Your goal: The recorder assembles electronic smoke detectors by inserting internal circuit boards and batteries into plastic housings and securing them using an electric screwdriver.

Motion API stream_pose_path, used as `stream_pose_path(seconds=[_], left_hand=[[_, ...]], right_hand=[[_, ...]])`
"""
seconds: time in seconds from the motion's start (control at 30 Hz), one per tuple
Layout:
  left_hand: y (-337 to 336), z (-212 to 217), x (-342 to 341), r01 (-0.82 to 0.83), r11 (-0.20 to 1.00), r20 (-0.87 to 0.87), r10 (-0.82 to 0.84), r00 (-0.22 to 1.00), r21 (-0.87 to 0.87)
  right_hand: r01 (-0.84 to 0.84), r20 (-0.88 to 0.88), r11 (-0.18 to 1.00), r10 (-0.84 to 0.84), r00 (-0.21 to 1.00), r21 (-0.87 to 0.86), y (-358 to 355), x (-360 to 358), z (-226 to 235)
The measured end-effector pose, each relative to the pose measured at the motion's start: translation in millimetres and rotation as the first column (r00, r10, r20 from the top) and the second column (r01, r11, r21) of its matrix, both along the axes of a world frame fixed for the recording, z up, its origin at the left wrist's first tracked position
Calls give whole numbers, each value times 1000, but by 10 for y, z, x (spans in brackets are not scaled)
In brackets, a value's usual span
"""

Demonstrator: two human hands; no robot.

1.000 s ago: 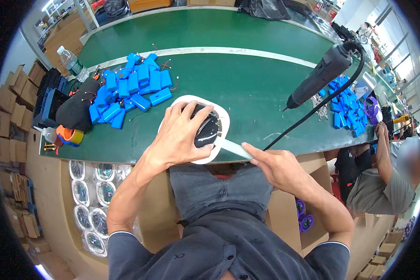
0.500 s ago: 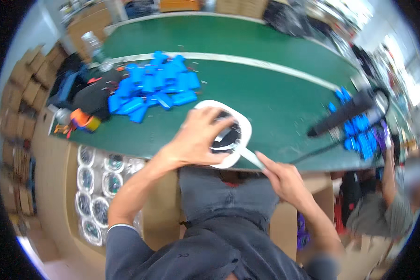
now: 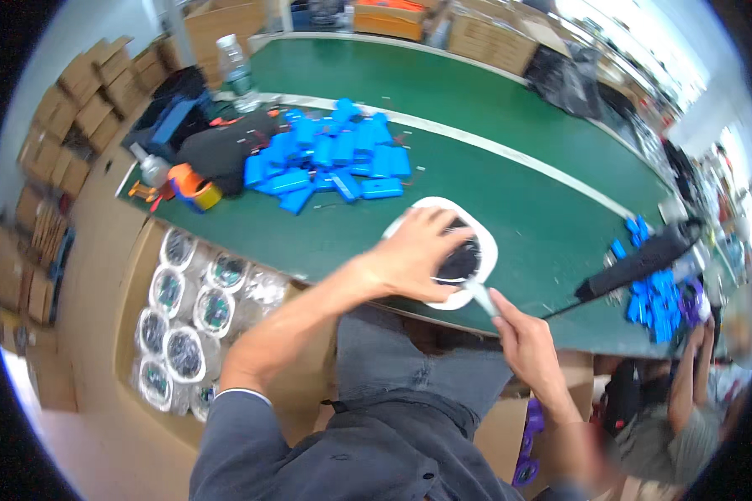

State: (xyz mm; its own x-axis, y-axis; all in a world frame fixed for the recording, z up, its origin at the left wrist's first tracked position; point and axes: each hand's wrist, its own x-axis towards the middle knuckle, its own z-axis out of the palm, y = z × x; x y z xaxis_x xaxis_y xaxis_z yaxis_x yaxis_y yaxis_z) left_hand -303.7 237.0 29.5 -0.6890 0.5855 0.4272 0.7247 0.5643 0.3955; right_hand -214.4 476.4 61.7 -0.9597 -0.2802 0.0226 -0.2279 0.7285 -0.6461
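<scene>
At the near edge of the green table lies a white rounded-square housing (image 3: 486, 242) with a dark round middle. My left hand (image 3: 418, 255) grips it from the left, fingers spread across the dark middle and thumb at the near rim. A pale, handle-like strip (image 3: 481, 297) runs from the housing's lower right edge into my right hand (image 3: 522, 330). The fingers of that hand are closed around its end. Whether the strip is fixed to the housing or is a separate tool, I cannot tell. My left hand hides part of the dark middle.
Blue wrapped battery packs (image 3: 334, 154) are heaped behind my left hand, with more (image 3: 656, 301) at the right. A black elongated object (image 3: 639, 263) with a cable lies right. An open carton (image 3: 146, 292) of wrapped round units stands left below the table (image 3: 476, 108). Another person works far right.
The whole view has swung, so the table and heap appear farther right. My left hand remains on the housing and my right hand still holds the pale strip.
</scene>
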Motion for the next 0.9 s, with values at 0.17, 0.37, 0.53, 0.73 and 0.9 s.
stream_pose_path(seconds=[0.17,0.37,0.53,0.73,0.9], left_hand=[[-327,357,-146,334,885,246,-262,933,-325],[-191,418,217,-93,899,204,196,959,-427],[-54,306,239,-287,900,180,358,916,-329],[-353,399,153,296,930,371,-201,907,-220],[-272,328,408,17,936,261,80,962,-352]], right_hand=[[-110,122,983,93,988,143,152,272,443],[-41,-56,996,46,997,82,265,295,342],[-61,-115,991,74,991,120,107,-36,229],[-128,16,984,127,992,123,79,-102,183],[-131,48,988,128,991,76,97,-82,169]])
